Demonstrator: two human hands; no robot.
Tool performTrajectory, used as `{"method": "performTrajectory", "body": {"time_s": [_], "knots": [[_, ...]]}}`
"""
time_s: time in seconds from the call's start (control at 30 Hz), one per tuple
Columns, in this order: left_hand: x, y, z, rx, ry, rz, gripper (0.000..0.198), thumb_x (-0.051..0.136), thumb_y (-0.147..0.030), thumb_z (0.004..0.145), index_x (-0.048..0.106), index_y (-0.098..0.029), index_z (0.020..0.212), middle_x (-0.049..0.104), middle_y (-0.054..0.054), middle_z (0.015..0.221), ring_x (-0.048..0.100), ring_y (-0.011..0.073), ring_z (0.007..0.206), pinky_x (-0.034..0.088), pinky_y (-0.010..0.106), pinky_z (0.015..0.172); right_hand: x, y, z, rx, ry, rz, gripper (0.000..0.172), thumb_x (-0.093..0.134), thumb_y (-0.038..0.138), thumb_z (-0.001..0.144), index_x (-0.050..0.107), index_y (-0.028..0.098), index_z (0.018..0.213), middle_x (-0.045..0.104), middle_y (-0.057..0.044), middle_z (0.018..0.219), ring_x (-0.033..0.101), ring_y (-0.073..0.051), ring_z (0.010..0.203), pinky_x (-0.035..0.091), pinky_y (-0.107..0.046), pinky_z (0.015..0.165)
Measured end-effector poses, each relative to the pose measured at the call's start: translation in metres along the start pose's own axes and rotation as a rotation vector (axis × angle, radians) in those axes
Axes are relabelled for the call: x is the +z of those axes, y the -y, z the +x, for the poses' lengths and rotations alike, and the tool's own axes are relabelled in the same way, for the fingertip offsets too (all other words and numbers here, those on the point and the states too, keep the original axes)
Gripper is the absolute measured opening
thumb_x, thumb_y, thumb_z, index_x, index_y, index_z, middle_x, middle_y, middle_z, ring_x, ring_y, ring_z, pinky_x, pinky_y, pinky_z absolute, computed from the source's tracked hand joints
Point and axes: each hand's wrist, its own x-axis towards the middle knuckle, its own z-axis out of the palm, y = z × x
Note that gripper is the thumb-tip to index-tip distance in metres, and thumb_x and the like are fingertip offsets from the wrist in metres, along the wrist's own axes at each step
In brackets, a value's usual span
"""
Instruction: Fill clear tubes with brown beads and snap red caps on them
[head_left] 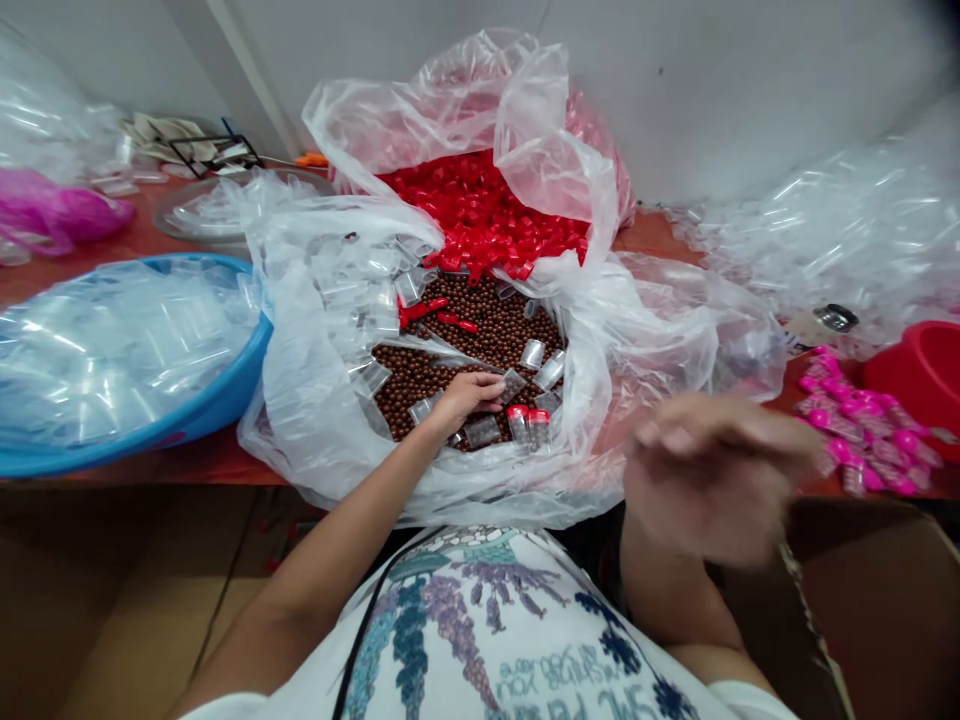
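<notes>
The right hand (712, 470), blurred, hangs to the right of the bead bag (300, 390); its grip cannot be told. Slightly farther and left, two red-capped containers (528, 428) rest on brown beads (420, 365) beyond counting. The left hand (469, 397), the nearer one, has its fingertips closed on one clear container (514, 385), which juts rightward, its long axis seemingly slanting far-right. Farthest, one bag (551, 170) holds uncounted red pieces (480, 210).

Clear container (513, 386): small, see-thru plastic, tilted, one end pinched in L hand's fingers (489, 380), on or just abv brown beads (510, 330), can't tell which. Beads: sm., round, loose, piled in open plastic bag (592, 400). 2 red-capped containers (538, 428) nr, side by side, caps pointing away.
</notes>
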Motion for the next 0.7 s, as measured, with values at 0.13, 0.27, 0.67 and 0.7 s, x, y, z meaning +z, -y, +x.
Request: {"method": "performTrajectory", "body": {"time_s": [0.13,0.27,0.67,0.7], "knots": [[-0.007,-0.006,-0.021,-0.014,0.072,-0.119,0.024,0.073,-0.011,0.067,0.068,-0.012,0.09,0.067,0.005,0.082,0.062,0.0094,0.064,0.055,0.022,0.064,0.027,-0.053,0.04,0.209,-0.09,0.149,0.019,0.051,0.034,0.085,0.058,0.026,0.101,0.06,-0.002,0.089,0.058,-0.014,0.074,0.049,-0.027,0.059],[-0.018,-0.013,-0.045,0.023,0.102,-0.19,0.027,0.072,-0.01,0.068,0.067,-0.013,0.094,0.067,0.005,0.089,0.064,0.0094,0.067,0.055,0.022,0.066,0.047,-0.109,0.057,0.328,0.186,-0.05,0.022,0.05,0.027,0.082,0.065,0.02,0.098,0.064,-0.004,0.101,0.059,-0.015,0.085,0.05,-0.029,0.073],[-0.047,-0.02,-0.071,0.137,-0.039,-0.294,0.038,0.073,-0.001,0.061,0.065,-0.012,0.097,0.068,0.007,0.093,0.066,0.0127,0.078,0.055,0.023,0.076,0.125,-0.167,0.12,0.038,0.512,-0.588,0.033,0.043,0.013,0.088,0.062,0.017,0.115,0.062,-0.008,0.113,0.056,-0.017,0.104,0.041,-0.029,0.093],[-0.047,-0.02,-0.072,0.14,-0.041,-0.297,0.038,0.073,-0.002,0.061,0.065,-0.012,0.097,0.068,0.007,0.093,0.066,0.0131,0.078,0.055,0.023,0.076,0.133,-0.17,0.123,0.021,0.508,-0.596,0.034,0.042,0.015,0.089,0.059,0.017,0.119,0.06,-0.008,0.115,0.054,-0.017,0.106,0.04,-0.028,0.094]]}}
